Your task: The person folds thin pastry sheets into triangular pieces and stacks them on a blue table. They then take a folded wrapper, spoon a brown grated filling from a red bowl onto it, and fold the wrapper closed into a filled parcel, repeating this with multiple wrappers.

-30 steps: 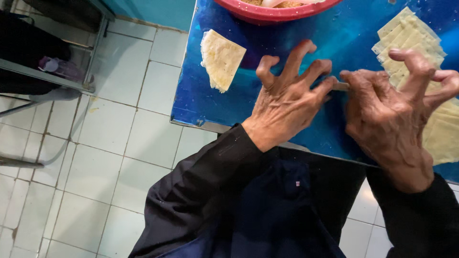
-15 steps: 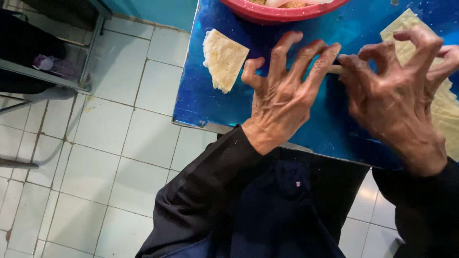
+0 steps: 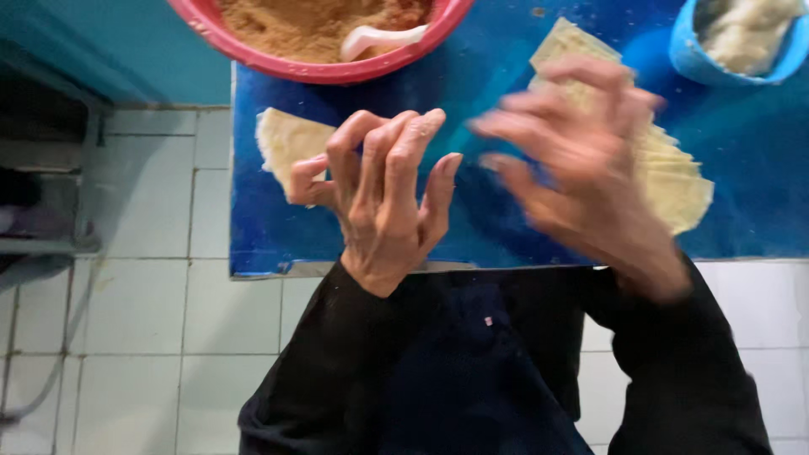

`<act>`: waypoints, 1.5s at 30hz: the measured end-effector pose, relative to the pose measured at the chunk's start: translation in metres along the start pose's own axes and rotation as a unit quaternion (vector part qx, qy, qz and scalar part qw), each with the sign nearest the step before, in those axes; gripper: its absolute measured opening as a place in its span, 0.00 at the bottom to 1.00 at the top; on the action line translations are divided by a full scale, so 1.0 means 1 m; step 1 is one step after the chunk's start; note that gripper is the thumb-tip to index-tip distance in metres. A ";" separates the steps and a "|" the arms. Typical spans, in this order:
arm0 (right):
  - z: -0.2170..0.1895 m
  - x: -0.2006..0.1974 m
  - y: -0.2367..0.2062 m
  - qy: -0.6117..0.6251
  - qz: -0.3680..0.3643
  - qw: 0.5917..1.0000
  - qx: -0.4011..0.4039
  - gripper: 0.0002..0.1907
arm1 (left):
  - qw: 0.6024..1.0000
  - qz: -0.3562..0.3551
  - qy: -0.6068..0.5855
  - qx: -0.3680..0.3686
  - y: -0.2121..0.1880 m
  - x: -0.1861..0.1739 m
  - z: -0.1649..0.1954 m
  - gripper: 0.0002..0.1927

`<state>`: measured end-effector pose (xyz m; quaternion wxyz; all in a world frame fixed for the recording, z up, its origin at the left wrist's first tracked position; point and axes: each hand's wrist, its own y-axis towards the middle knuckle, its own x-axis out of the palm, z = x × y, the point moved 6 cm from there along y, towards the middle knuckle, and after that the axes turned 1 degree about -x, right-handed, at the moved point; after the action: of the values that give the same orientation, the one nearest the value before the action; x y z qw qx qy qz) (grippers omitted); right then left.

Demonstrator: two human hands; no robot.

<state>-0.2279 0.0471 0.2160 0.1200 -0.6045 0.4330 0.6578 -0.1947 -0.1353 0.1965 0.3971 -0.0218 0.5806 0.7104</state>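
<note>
Left hand (image 3: 383,198) at frame centre: fingers spread and bent, nothing gripped, thumb near single pale wrapper sheet (image 3: 282,147) lying left on blue worktop (image 3: 278,240). Right hand (image 3: 581,160) motion-blurred over wrapper stack (image 3: 674,173) at right; hold cannot be told. Red bowl (image 3: 253,46) of brown filling at top edge, blue bowl (image 3: 687,55) upper right.

Risk: fast hands over stack likely drag or tear thin sheets. Single sheet sits near worktop's left edge; careless nudge could send it to tiled floor (image 3: 135,320).
</note>
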 end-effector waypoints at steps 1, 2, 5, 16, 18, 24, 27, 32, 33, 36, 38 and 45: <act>0.010 -0.017 -0.020 -0.028 -0.003 1.000 0.010 0.15 | 1.000 -0.002 -0.005 0.008 0.000 0.002 0.000 0.16; 0.021 -0.036 -0.043 -0.055 -0.007 0.998 0.019 0.13 | 1.000 -0.004 -0.009 0.014 0.000 0.003 0.001 0.16; 0.067 -0.065 -0.113 -0.079 -0.085 0.976 0.186 0.08 | 0.997 -0.052 -0.052 0.030 -0.003 0.009 0.007 0.17; 0.079 -0.053 -0.172 -0.244 -0.078 0.960 0.111 0.06 | 0.939 -0.261 -0.165 0.148 -0.033 0.057 0.120 0.26; 0.085 -0.047 -0.170 -0.210 -0.064 0.969 0.113 0.07 | 0.937 -0.266 -0.163 0.157 -0.039 0.072 0.132 0.28; 0.121 -0.034 -0.176 -0.151 0.000 0.978 0.141 0.07 | 0.938 -0.282 -0.096 0.180 -0.049 0.096 0.136 0.27; 0.136 -0.036 -0.173 -0.121 0.021 0.980 0.159 0.07 | 0.938 -0.279 -0.091 0.184 -0.052 0.094 0.135 0.26; 0.146 -0.053 -0.149 -0.023 0.081 0.980 0.181 0.07 | 0.937 -0.285 -0.090 0.180 -0.053 0.095 0.133 0.27; 0.149 -0.055 -0.144 0.049 0.094 0.972 0.211 0.08 | 0.937 -0.287 -0.094 0.178 -0.052 0.095 0.134 0.28; 0.150 -0.054 -0.116 0.093 0.087 0.972 0.197 0.08 | 0.939 -0.282 -0.113 0.163 -0.048 0.091 0.133 0.30; 0.142 -0.049 -0.096 0.087 0.083 0.975 0.185 0.09 | 0.943 -0.265 -0.136 0.146 -0.041 0.083 0.128 0.33; 0.040 -0.010 -0.025 -0.228 0.044 0.972 -0.029 0.04 | 0.984 -0.175 0.000 0.042 -0.011 0.040 0.034 0.32</act>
<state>-0.2360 0.0943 0.2100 0.1681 -0.4223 0.4012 0.7952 -0.2008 -0.0850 0.1795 0.5157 -0.1068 0.5969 0.6053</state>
